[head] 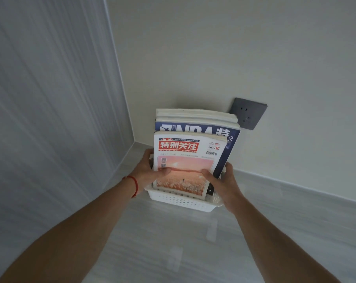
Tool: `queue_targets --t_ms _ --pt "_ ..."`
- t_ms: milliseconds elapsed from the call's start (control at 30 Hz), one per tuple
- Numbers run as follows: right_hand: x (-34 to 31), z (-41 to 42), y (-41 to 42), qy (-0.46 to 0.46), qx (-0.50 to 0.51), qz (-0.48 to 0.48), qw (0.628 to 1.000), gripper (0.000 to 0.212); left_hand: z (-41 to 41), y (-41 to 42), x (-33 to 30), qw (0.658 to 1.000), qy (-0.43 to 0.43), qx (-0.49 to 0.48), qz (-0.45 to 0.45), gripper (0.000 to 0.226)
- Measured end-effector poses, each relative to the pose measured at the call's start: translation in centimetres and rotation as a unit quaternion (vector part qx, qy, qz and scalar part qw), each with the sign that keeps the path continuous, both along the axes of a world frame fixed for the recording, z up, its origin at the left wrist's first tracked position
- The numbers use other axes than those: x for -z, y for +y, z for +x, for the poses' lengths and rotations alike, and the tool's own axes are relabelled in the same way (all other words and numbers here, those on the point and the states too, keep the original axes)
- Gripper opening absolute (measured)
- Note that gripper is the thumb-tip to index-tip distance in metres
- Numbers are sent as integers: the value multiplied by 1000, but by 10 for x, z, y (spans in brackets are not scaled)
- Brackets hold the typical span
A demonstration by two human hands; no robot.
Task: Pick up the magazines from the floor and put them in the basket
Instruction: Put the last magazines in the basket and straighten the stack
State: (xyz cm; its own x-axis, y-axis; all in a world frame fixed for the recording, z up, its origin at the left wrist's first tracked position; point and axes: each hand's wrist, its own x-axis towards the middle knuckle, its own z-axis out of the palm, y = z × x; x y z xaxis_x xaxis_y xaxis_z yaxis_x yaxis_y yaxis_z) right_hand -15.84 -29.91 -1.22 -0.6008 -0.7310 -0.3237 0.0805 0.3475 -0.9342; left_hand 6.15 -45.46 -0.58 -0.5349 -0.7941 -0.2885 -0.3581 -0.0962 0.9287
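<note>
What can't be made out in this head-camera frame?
- Inside of the white perforated plastic basket: hidden by the magazines.
- Covers behind the blue NBA magazine: only page edges show.
- Left hand fingers: behind the stack.
- Small print on the front pink-cover magazine: too small.

White perforated basket (179, 201); front magazine (183, 166) white with a red title block and a pink-orange sunset photo; the NBA magazine (195, 130) behind it navy with white lettering; dark grey wall socket (249, 113); red string bracelet (133, 185); pale grey streaked floor (193, 242).
</note>
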Motion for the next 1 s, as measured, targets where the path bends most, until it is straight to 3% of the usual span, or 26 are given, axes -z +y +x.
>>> queue_targets --t_ms 267,500,1000 --pt "-5 36 60 18 -60 12 998 70 51 86 -9 998 6 -58 13 81" --pt "-11 62 94 31 -181 19 983 77 102 167 -13 984 39 -165 48 81" --pt "-23 165 74 2 -453 14 891 82 205 300 -10 897 48 -437 47 70"
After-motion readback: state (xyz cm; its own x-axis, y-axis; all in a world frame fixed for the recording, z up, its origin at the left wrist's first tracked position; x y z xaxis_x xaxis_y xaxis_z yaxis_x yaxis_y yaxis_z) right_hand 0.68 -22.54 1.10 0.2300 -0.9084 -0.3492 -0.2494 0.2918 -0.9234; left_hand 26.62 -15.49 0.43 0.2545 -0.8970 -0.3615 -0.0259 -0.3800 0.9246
